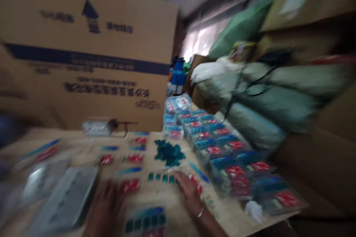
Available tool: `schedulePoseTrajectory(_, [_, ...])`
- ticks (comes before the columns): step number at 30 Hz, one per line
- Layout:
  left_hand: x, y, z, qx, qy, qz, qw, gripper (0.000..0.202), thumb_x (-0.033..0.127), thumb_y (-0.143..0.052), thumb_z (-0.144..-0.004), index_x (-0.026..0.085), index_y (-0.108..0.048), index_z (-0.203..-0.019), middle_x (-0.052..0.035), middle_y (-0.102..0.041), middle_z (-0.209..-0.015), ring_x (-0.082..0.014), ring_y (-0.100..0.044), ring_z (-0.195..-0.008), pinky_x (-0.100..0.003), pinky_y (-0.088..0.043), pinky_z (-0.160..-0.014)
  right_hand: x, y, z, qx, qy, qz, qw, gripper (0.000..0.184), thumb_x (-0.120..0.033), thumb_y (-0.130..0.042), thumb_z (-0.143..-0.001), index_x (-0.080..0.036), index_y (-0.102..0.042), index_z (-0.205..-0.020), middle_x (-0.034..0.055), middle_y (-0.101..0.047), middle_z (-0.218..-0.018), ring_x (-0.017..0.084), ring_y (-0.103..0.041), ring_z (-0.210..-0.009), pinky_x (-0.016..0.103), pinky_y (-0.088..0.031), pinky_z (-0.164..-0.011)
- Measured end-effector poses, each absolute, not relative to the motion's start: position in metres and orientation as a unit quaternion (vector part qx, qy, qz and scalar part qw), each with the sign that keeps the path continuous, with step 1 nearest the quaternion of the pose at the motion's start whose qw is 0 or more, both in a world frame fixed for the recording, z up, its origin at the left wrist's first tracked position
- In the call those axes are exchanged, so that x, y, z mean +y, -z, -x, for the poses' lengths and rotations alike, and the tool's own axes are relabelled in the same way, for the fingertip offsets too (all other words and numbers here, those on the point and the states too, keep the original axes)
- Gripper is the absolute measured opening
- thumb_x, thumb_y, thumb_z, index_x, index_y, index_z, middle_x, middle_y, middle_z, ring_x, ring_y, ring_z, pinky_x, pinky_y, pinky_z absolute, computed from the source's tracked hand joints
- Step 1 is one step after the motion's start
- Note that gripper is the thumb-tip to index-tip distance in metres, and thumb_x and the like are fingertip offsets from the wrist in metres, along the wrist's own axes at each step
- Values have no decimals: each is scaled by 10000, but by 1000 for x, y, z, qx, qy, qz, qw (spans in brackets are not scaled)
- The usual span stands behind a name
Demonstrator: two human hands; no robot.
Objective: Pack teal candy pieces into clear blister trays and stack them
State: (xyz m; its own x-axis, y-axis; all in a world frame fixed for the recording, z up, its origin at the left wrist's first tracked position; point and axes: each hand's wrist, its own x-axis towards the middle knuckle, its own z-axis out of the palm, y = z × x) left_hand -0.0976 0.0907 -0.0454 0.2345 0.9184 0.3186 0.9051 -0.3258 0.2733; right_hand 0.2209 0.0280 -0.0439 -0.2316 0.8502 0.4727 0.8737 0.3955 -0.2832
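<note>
Teal square pieces in a row at the right hand's fingertips

Right hand, a thin bangle on its wrist, lies palm-down and open on the table, holding nothing, its fingertips just beside the row's end. Stacked blue-and-red packets sit beyond the hand. Left hand is blurred, so its grip cannot be told; it is near a red card, with a grey flat package to its left. A loose teal pile lies ahead of both hands.
</note>
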Motion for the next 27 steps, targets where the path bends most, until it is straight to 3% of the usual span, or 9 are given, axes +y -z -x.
schedulePoseTrajectory(4, [60, 47, 112, 564, -297, -764, 96, 441, 250, -548, -743, 163, -511, -1174, -150, -550, -1237, -266, -547, -1122, -418, -493, -890, 32, 32, -209, -774, -19, 526, 352, 478, -183, -316, -888, -233, -392, -1357, 95, -583, -1220, 236, -543, -1137, 458, -483, -936])
schedulePoseTrajectory(8, [55, 22, 110, 513, -367, -759, 161, 524, 298, -569, -801, 201, -395, -1285, -137, -479, -1313, -248, -460, -1219, -437, -432, -967, 40, 20, -186, -789, -76, 483, 372, 476, -184, -341, -890, -240, -373, -1362, 82, -591, -1200, 223, -557, -1111, 424, -491, -922])
schedulePoseTrajectory(10, [52, 11, 108, 475, -376, -776, 176, 451, 284, -526, -843, 222, -413, -1276, -121, -498, -1305, -230, -468, -1212, -428, -423, -976, 39, 17, -170, -810, -92, 454, 360, 482, -162, -334, -882, -240, -386, -1354, 76, -597, -1191, 215, -559, -1106, 407, -492, -920])
schedulePoseTrajectory(16, [55, 3, 116, 475, -406, -765, 154, 220, 242, -433, -884, 199, -572, -1050, -65, -647, -969, -178, -592, -938, -326, -485, -823, 52, 12, -144, -818, -165, 429, 345, 474, -130, -334, -865, -246, -424, -1316, 67, -588, -1196, 185, -550, -1111, 356, -480, -928])
schedulePoseTrajectory(19, [66, 2, 116, 516, -404, -735, 173, 216, 286, -419, -885, 178, -583, -977, -58, -631, -889, -168, -592, -844, -292, -483, -742, 66, 14, -135, -780, -235, 444, 373, 437, -196, -378, -873, -223, -411, -1308, 79, -599, -1171, 194, -571, -1074, 348, -483, -904])
schedulePoseTrajectory(23, [90, 10, 109, 637, -298, -679, 210, 239, 233, -419, -860, 128, -570, -1012, -12, -589, -689, -138, -564, -622, -248, -446, -592, 90, 26, -120, -695, -308, 540, 363, 581, -263, -463, -842, -181, -262, -1382, 85, -629, -1008, 185, -632, -786, 330, -528, -714])
schedulePoseTrajectory(27, [104, 25, 107, 666, -228, -682, 199, 170, 107, -534, -722, 110, -610, -874, -7, -559, -659, -140, -542, -610, -262, -423, -621, 104, 36, -111, -712, -252, 593, 279, 622, -253, -551, -774, -183, -335, -1353, 108, -531, -1086, 215, -589, -922, 352, -496, -795])
